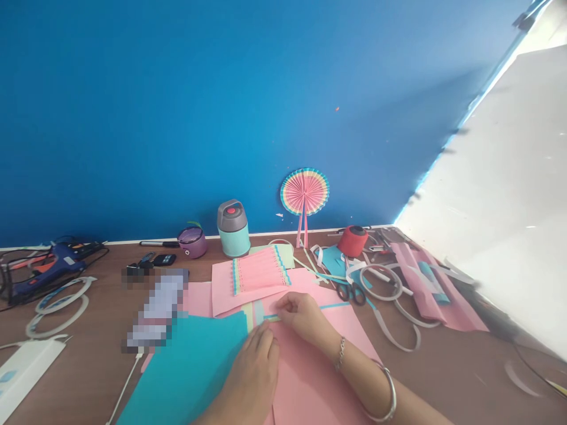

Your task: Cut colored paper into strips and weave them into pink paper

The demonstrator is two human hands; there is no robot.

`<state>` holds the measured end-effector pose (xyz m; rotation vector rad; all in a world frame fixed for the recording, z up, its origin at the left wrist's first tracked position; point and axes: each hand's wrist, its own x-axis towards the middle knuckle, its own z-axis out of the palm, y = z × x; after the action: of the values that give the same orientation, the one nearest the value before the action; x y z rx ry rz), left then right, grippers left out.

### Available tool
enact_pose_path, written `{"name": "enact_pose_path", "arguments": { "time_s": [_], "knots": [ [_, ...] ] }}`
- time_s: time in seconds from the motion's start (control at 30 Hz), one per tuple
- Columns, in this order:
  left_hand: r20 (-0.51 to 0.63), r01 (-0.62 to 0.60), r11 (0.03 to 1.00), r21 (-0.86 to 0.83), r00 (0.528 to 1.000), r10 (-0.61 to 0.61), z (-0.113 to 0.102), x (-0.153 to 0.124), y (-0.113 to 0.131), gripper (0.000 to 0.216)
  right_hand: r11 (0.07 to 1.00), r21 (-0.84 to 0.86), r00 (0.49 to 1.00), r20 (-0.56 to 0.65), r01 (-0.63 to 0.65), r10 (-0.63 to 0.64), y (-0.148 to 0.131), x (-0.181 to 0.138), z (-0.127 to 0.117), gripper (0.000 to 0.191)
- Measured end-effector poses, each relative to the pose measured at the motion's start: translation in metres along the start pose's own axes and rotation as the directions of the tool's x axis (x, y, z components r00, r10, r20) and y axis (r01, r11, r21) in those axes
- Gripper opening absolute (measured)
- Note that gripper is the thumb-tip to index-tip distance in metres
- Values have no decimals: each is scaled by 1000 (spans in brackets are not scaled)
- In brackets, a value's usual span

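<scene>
My left hand [253, 369] lies flat, fingers together, on a pink paper sheet [310, 378] beside a teal sheet [190, 369]. My right hand [303, 316] pinches the top edge of the pink sheet, where thin green and blue strips [261, 313] run along it. Bracelets circle my right wrist. Just beyond lies a pleated pink paper piece [260, 270] with coloured edges on another pink sheet.
A finished paper fan [304, 192] leans on the blue wall. A teal flask [233, 228], purple pot [192, 242], red thread spool [352, 240], scissors [351, 291], tape rings [381, 282] and a glue gun [48, 265] lie around the brown table [443, 366].
</scene>
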<state>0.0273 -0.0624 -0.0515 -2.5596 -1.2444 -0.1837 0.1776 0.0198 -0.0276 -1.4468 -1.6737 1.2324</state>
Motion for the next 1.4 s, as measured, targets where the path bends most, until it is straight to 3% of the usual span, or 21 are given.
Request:
{"name": "enact_pose_path", "arguments": {
  "time_s": [0.67,0.97,1.4],
  "knots": [
    [92,4,998,56,996,-10,-13,7,0,34,994,-103,999,-17,34,-35,-1,-3,-1,18],
    [22,4,999,53,1000,-5,-1,1,0,43,971,-237,999,-1,35,-36,-5,-7,-17,27],
    [98,60,997,-47,994,-55,-14,7,0,35,955,-289,997,63,59,-42,3,-4,-36,33]
  ]
}}
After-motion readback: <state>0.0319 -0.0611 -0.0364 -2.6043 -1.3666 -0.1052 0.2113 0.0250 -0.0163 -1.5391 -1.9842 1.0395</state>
